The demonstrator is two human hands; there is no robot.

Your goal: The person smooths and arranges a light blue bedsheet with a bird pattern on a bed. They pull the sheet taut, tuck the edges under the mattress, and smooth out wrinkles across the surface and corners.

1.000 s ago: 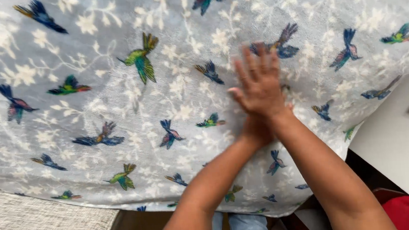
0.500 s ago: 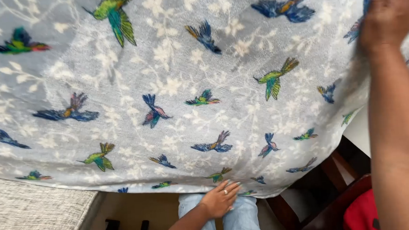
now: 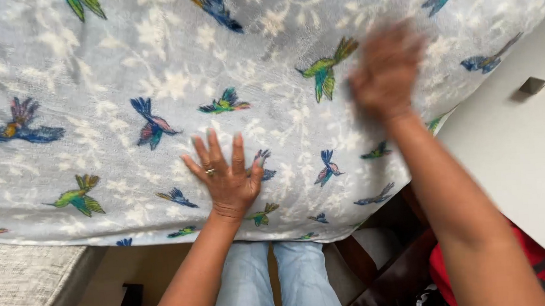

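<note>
two hands flat on a bird-print cloth

the cloth (image 3: 155, 84), pale grey with white flowers and coloured birds, fills the far and middle of the view, its near edge hanging above the person's jeans (image 3: 280, 278). a white board (image 3: 518, 157) lies right, a grey cushion (image 3: 22, 282) near left. the right hand (image 3: 387, 70), blurred, lies open on the cloth at far right. the left hand (image 3: 226, 175), fingers spread, presses flat near the cloth's near edge, a ring (image 3: 210, 172) on one finger.
</note>
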